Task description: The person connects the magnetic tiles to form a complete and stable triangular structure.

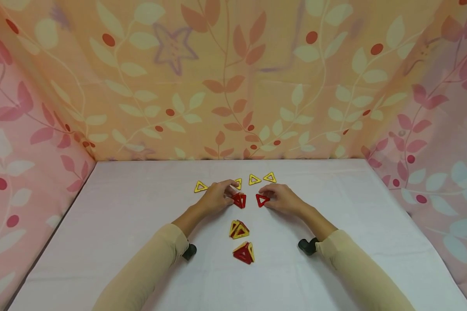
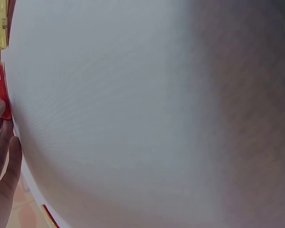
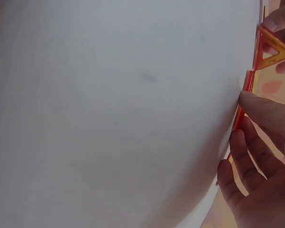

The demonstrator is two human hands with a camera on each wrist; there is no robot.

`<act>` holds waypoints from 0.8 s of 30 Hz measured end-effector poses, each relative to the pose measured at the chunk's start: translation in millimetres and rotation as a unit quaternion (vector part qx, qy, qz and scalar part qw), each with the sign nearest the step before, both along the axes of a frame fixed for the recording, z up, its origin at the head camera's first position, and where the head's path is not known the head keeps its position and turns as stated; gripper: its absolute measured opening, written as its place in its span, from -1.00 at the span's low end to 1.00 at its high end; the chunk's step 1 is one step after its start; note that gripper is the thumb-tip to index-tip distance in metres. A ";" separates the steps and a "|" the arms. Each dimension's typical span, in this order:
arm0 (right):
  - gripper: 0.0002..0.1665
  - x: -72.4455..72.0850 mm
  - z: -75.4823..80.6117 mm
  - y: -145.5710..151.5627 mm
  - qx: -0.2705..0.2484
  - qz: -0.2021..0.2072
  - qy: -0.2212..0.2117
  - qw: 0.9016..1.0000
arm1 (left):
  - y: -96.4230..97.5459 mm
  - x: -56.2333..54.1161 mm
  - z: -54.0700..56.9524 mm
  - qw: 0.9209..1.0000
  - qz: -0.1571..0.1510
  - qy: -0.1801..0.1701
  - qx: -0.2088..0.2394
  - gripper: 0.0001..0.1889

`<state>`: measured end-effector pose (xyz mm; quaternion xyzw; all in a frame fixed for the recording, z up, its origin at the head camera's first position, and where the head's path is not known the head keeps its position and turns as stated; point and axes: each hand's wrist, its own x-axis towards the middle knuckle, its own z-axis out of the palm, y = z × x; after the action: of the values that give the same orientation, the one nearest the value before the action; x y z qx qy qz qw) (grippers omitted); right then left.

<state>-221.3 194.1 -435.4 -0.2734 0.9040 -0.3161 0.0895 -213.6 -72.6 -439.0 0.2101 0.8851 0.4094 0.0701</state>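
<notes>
Near the far middle of the table, my left hand (image 1: pixel 218 195) holds a small group of joined red triangle magnetic tiles (image 1: pixel 240 200) that stand up from the cloth. A short gap to the right, my right hand (image 1: pixel 283 198) pinches a single red triangle tile (image 1: pixel 260 200) by its right side. In the left wrist view, a fingertip lies on a red tile (image 2: pixel 4 107). The right wrist view shows thumb and fingers on the red tile (image 3: pixel 239 116) edge-on, beside the left hand's tilted tile (image 3: pixel 275 58).
Several yellow triangle tiles (image 1: pixel 254 179) lie in a loose row behind the hands, one partly covered by the left fingers. Closer to me stand two small red-and-yellow pyramids, one (image 1: pixel 239 230) behind the other (image 1: pixel 244 253). Patterned cloth walls (image 1: pixel 225 108) border the white table (image 1: pixel 140 259).
</notes>
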 end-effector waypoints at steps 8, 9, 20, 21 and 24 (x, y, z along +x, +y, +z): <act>-0.58 -0.7 -0.6 -13.9 -0.008 0.018 0.009 1.000 | -0.8 -0.6 -0.8 1.000 -0.002 0.005 -0.003 -0.54; -0.57 -0.6 -0.4 -15.5 -0.009 0.020 0.010 1.000 | -0.7 -0.6 -0.6 1.000 -0.001 0.005 -0.003 -0.54; -0.59 0.5 0.4 -26.1 -0.004 0.026 0.010 1.000 | -0.2 0.3 0.9 1.000 0.003 -0.003 -0.005 -0.55; -0.59 0.6 0.3 -26.6 -0.005 0.026 0.011 1.000 | -0.1 0.4 0.9 1.000 0.004 -0.003 -0.005 -0.55; -0.60 0.4 -0.3 -27.9 -0.008 0.028 0.013 0.999 | 0.4 0.5 0.8 1.000 0.006 -0.003 -0.007 -0.55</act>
<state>-220.9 166.3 -435.8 -0.3037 0.8945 -0.3169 0.0841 -213.1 -72.2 -438.2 0.2032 0.8890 0.4041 0.0713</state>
